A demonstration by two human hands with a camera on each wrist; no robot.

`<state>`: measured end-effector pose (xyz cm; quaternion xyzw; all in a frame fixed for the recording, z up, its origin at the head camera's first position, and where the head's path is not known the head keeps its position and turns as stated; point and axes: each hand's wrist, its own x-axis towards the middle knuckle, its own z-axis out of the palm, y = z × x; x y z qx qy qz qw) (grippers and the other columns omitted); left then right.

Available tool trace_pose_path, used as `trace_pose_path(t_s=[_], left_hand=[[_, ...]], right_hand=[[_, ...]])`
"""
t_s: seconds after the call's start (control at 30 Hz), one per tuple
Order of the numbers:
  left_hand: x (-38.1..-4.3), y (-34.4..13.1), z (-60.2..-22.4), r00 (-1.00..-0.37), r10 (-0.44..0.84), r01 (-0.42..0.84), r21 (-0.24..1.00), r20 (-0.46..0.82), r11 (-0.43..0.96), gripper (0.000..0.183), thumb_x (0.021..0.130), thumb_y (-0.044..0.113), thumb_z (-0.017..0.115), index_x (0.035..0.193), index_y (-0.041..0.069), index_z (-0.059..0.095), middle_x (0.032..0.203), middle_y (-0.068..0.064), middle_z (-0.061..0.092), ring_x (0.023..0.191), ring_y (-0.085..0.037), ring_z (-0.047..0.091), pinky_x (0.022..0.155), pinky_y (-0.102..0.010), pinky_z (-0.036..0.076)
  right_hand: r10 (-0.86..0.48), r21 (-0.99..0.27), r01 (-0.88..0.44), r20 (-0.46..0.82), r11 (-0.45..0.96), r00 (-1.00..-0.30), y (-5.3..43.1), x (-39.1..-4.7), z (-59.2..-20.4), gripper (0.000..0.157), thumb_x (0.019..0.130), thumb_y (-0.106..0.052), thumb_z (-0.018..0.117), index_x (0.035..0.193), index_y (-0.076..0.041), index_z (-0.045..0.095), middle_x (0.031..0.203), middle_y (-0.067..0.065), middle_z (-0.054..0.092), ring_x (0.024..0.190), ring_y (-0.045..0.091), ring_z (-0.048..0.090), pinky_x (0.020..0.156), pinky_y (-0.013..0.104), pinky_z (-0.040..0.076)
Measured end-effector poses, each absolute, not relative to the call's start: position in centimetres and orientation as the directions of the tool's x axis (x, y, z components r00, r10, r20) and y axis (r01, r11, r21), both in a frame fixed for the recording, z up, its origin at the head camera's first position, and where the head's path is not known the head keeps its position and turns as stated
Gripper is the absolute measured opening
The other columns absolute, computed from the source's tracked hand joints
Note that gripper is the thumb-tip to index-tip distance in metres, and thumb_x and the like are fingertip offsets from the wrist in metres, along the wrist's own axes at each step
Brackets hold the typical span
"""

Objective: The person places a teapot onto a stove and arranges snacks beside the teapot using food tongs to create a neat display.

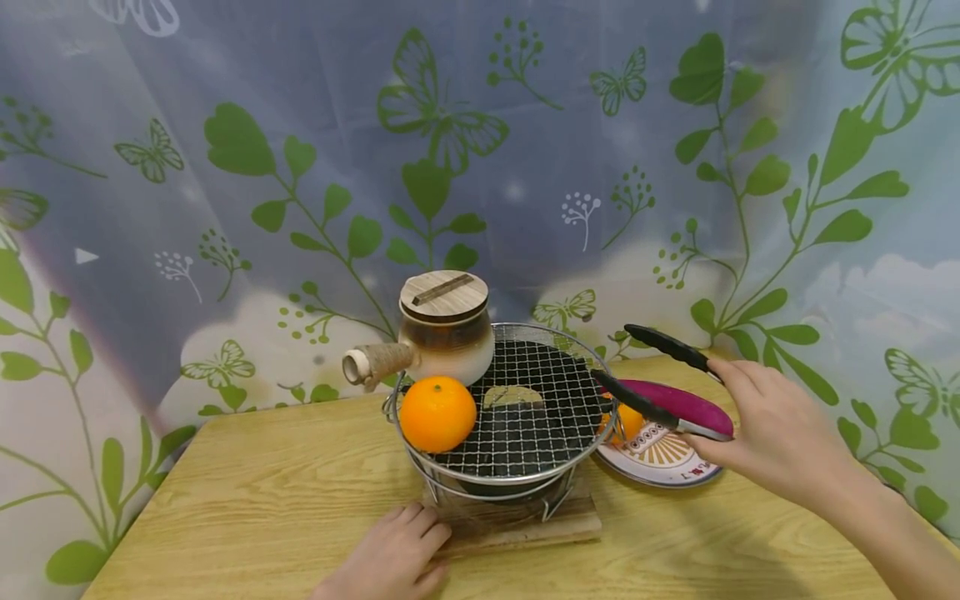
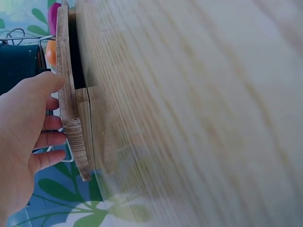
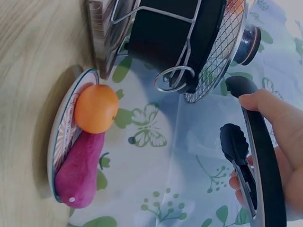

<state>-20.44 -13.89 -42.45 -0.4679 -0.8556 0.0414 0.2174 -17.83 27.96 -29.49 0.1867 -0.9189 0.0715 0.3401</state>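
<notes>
My right hand [image 1: 772, 425] holds black-tipped metal tongs [image 3: 265, 156] with their arms spread and nothing between them. In the head view the tongs' tips reach over the right rim of a round wire grill [image 1: 525, 433]. An orange [image 1: 437, 414] rests at the grill's front left. Behind it stands a clay pot [image 1: 450, 346] with a wooden lid and a rope-wrapped handle. My left hand [image 1: 397, 550] lies by the near left corner of the wooden board [image 1: 525, 532] under the stove, its relaxed fingers at the board's edge [image 2: 68, 99].
To the right of the grill, a patterned plate [image 1: 660, 477] bears another orange [image 3: 97, 109] and a purple sweet potato [image 3: 80, 172]. The black stove body [image 3: 161, 38] sits in a wire stand below the grill. A leaf-and-butterfly cloth [image 1: 337, 167] hangs behind the wooden table [image 1: 285, 475].
</notes>
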Motion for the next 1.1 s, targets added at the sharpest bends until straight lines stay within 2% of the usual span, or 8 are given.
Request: trace_pose_path(t_s=[0.33,1.1], left_hand=[[-20.6,-13.9,-42.6,-0.458,0.817,0.784,-0.273,0.351,0.557,0.025,0.08,0.036,0.066,0.092,0.015,0.06,0.089,0.0,0.056,0.081,-0.015,0.052,0.072,-0.031,0.046],[-20.4,-13.9,-42.5,-0.472,0.815,0.783,-0.265,0.337,0.563,0.025,0.08,0.036,0.065,0.093,0.015,0.06,0.089,0.0,0.056,0.082,-0.015,0.051,0.073,-0.03,0.045]], right_hand=[[-0.217,-0.061,-0.311,0.589,0.948,-0.779,29.0,-17.9,-30.0,0.084,0.062,-0.043,0.08,0.12,0.01,0.05,0.112,0.028,0.056,0.1,0.045,0.05,0.082,0.057,0.039],[-0.141,-0.096,-0.216,0.497,0.972,-0.856,30.7,-18.8,-31.4,0.083,0.065,-0.04,0.079,0.12,0.013,0.048,0.11,0.032,0.054,0.099,0.048,0.048,0.077,0.06,0.04]])
